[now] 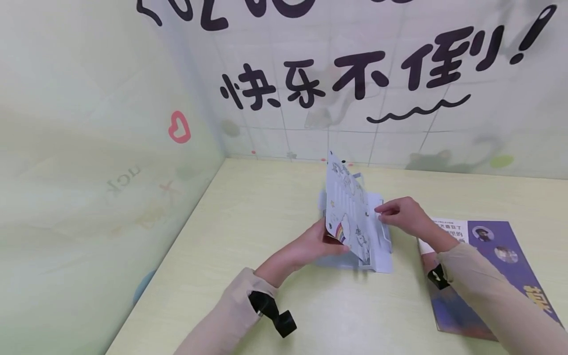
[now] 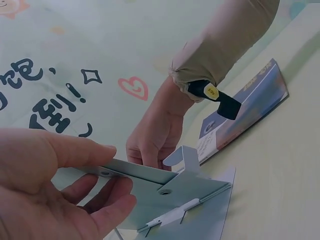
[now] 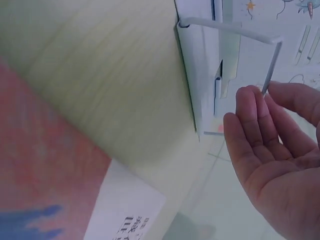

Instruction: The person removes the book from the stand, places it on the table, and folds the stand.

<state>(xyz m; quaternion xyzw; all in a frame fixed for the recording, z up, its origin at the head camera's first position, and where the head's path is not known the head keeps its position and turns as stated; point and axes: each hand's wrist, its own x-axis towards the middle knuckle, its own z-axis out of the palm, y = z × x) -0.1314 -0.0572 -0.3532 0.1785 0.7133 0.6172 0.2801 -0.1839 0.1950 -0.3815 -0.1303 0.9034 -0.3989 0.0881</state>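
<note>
Head view: the left hand [image 1: 316, 241] pinches the raised panel [image 1: 343, 204] of the folding stand [image 1: 380, 254], which sits on the table [image 1: 257, 207] short of its back edge; the right hand [image 1: 407, 217] pinches the wire bar [image 3: 235, 31]. Probably light, stiff, slick metal; panel's outer edges should give the surest hold.

Left of the left fingers [image 2: 115, 210], the tabletop [image 1: 248, 217] gives passage; blocking rightward are a tilted panel [image 1: 346, 207], a wire bar [image 3: 273, 65] at the right fingers [image 3: 246, 107], then a book [image 1: 506, 261].
</note>
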